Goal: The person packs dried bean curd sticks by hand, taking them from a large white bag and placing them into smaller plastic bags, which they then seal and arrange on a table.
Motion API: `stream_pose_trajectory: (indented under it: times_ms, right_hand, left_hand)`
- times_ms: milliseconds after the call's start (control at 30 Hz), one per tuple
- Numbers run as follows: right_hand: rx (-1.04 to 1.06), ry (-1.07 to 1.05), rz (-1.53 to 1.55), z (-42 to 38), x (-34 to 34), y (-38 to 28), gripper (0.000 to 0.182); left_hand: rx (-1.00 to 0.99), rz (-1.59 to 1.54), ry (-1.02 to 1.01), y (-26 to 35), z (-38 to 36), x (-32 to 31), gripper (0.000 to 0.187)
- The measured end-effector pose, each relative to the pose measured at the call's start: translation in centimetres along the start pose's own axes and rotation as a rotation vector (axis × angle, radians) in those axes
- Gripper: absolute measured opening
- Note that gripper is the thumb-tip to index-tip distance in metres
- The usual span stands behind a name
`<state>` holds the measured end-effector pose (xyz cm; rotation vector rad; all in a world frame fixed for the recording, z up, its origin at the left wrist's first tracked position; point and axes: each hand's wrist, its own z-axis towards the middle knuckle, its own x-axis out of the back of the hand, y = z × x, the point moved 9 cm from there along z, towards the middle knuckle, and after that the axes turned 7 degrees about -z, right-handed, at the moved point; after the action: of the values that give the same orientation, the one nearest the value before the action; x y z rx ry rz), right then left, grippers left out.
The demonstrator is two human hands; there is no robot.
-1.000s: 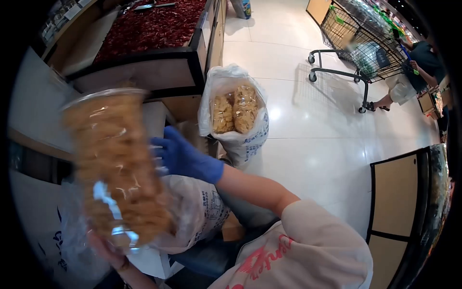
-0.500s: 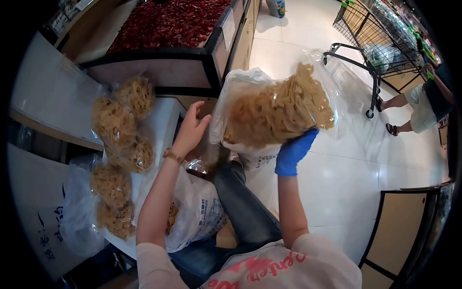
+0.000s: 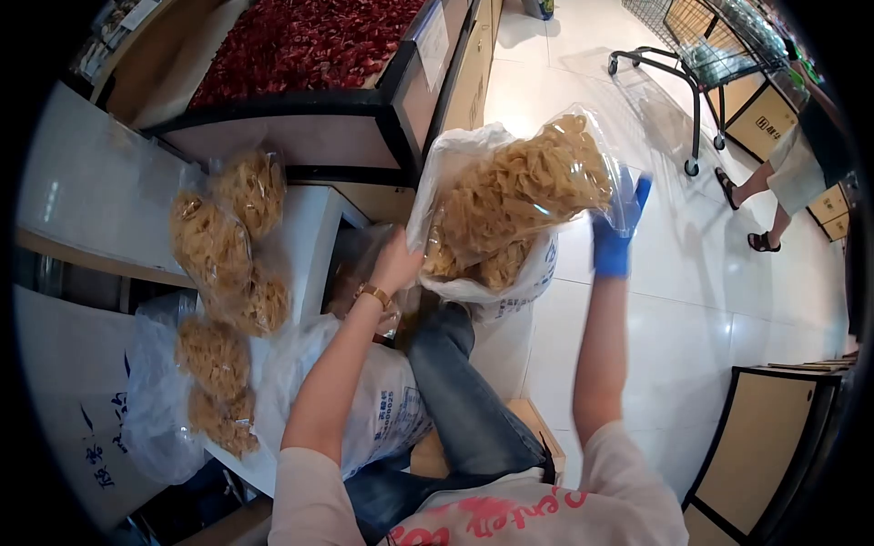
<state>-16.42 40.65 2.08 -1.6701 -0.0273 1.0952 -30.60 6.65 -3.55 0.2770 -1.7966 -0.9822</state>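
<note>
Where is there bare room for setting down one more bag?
The widest free patch is the tiled floor between the right forearm and the wooden cabinet. The white table shows a narrow bare strip between the filled clear bags and its edge nearest the left hand. The open white sack is crowded: another bag juts over its rim.

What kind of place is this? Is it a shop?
Probably yes, a grocery shop or supermarket. There's a wire shopping cart on the tiled floor, a big open bin heaped with red pieces, and a clear bag full of tan food.
</note>
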Motion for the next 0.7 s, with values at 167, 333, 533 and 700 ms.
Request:
stream_pose_trajectory:
  times_ms: [167,333,533,700]
  right_hand:
    - [-0.530,-0.370,-0.387,7.1,-3.8,0.3,0.057]
    - [-0.357,-0.521,-0.667,2.8,-11.2,0.1,0.048]
    - [0.139,-0.374,-0.703,-4.9,-15.6,-6.5,0.040]
    - [0.777,-0.432,-1.342,-13.8,-14.2,5.2,0.055]
  left_hand:
    - [-0.059,-0.144,0.122,1.8,-0.3,1.6,0.035]
    - [0.087,-0.395,-0.067,2.5,-0.4,-1.8,0.039]
    - [0.147,-0.964,-0.032,5.0,-0.5,-2.2,0.038]
    - [0.080,-1.090,-0.066,6.2,-1.3,-2.8,0.034]
